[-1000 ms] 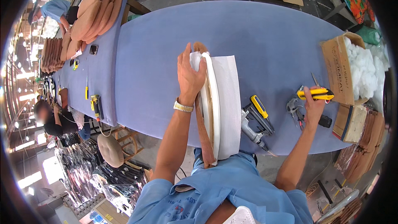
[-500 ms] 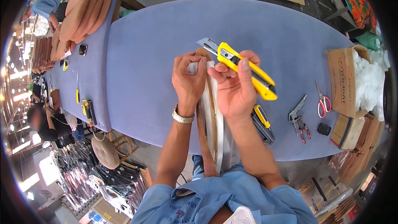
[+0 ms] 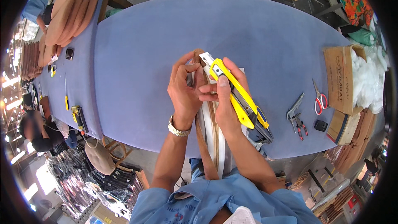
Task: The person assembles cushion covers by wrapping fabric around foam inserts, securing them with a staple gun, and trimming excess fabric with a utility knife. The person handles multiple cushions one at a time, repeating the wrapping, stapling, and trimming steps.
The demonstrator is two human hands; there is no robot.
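My right hand (image 3: 228, 103) grips a yellow and black utility knife (image 3: 237, 95), the thumb lying along its body. Its extended blade (image 3: 205, 57) lies at the far end of a narrow, edge-on piece with white sides (image 3: 210, 137); whether it touches the cloth I cannot tell. My left hand (image 3: 183, 91) closes its fingers on the brown cloth (image 3: 197, 58) at that end. A brown strip (image 3: 206, 153) runs down from there toward my shirt. Both hands are close together above the blue table (image 3: 141, 70).
Right of my forearm lies a dark tool (image 3: 262, 132), partly hidden by the knife. Farther right are a metal air gun (image 3: 295, 107), pliers (image 3: 302, 127), red-handled scissors (image 3: 320, 101) and a carton (image 3: 338, 79) with white stuffing. Brown cushions (image 3: 74, 12) are stacked at left.
The knife has come down and leftward, its blade now at the cloth end. My right thumb has shifted onto the knife's body. My left hand stays at the cloth.
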